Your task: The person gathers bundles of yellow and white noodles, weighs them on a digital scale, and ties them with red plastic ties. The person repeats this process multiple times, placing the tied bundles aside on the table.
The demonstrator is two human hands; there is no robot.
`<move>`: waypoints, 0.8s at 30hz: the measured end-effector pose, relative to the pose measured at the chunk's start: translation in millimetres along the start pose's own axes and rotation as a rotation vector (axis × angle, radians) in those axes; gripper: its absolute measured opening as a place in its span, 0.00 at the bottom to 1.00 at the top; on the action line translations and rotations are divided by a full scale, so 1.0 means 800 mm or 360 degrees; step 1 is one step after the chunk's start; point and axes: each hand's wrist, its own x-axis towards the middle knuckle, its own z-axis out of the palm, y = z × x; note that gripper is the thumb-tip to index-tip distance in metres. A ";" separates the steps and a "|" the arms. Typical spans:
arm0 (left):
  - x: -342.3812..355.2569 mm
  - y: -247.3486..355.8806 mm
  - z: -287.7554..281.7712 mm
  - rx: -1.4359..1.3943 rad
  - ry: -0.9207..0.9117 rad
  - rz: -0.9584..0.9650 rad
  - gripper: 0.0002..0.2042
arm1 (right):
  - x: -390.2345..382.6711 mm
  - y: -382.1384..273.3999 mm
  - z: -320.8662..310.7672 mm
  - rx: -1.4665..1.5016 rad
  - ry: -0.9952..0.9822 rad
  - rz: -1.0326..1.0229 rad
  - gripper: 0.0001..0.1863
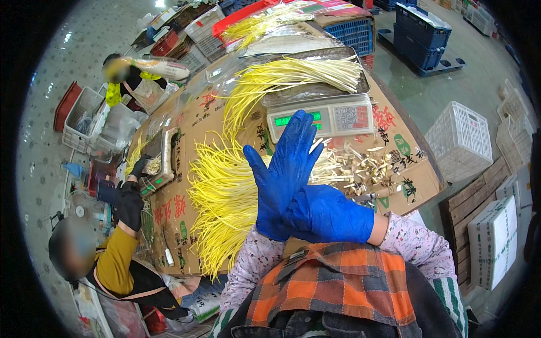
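Observation:
Both my hands wear blue gloves and meet over the near side of the table. My left hand [290,163] points upward with its fingers spread. Across its lower part lies my right hand [335,214], its fingers bent against the left glove; their tips are partly hidden. Beneath and to the left spreads a large pile of long yellow stems [217,194] with pale ends, like blanched garlic shoots. Cut pale stem ends [366,166] lie scattered to the right. Behind my fingertips stands a digital scale [355,121], a bundle of yellow stems [298,76] on its metal tray.
Cardboard [169,217] covers the table. At the left, a person [121,248] in dark gloves works by another scale [163,163]; a second person [141,79] stands farther back. A white crate [462,135], a wooden pallet [473,197] and blue crates [420,36] stand right.

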 end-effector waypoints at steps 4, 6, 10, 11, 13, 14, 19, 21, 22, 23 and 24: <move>0.009 0.007 -0.008 -0.0162 -0.0112 0.0004 0.51 | 0.000 -0.008 0.000 0.0006 0.0093 0.0174 0.09; 0.007 0.016 -0.014 -0.0318 -0.0005 -0.0035 0.50 | -0.009 -0.007 0.000 -0.0002 -0.0065 0.0256 0.12; -0.012 0.027 -0.062 -0.0601 0.0032 -0.0007 0.45 | -0.036 -0.002 -0.010 -0.0102 -0.0072 0.0443 0.16; -0.018 0.027 -0.077 -0.0662 0.0048 0.0001 0.43 | -0.047 0.001 -0.012 -0.0078 -0.0012 0.0522 0.16; -0.030 0.029 -0.076 -0.0567 0.0331 0.0037 0.39 | -0.074 0.009 -0.016 -0.0030 0.0100 0.0671 0.16; -0.036 0.029 -0.079 -0.0548 0.0393 0.0041 0.38 | -0.090 0.015 -0.021 -0.0114 0.0047 0.0772 0.16; -0.078 0.030 -0.108 -0.0469 0.0462 0.0065 0.35 | -0.186 0.028 -0.053 -0.0707 0.0260 0.1061 0.09; -0.095 0.030 -0.120 -0.0463 0.0546 0.0068 0.33 | -0.219 0.033 -0.060 -0.0944 0.0225 0.1003 0.16; -0.100 0.028 -0.123 -0.0485 0.0543 0.0058 0.33 | -0.230 0.038 -0.058 -0.1027 0.0166 0.0963 0.15; -0.104 0.026 -0.125 -0.0506 0.0541 0.0048 0.33 | -0.240 0.046 -0.055 -0.1107 0.0106 0.0921 0.14; -0.105 0.023 -0.124 -0.0505 0.0533 0.0031 0.33 | -0.243 0.050 -0.050 -0.1184 0.0001 0.0979 0.14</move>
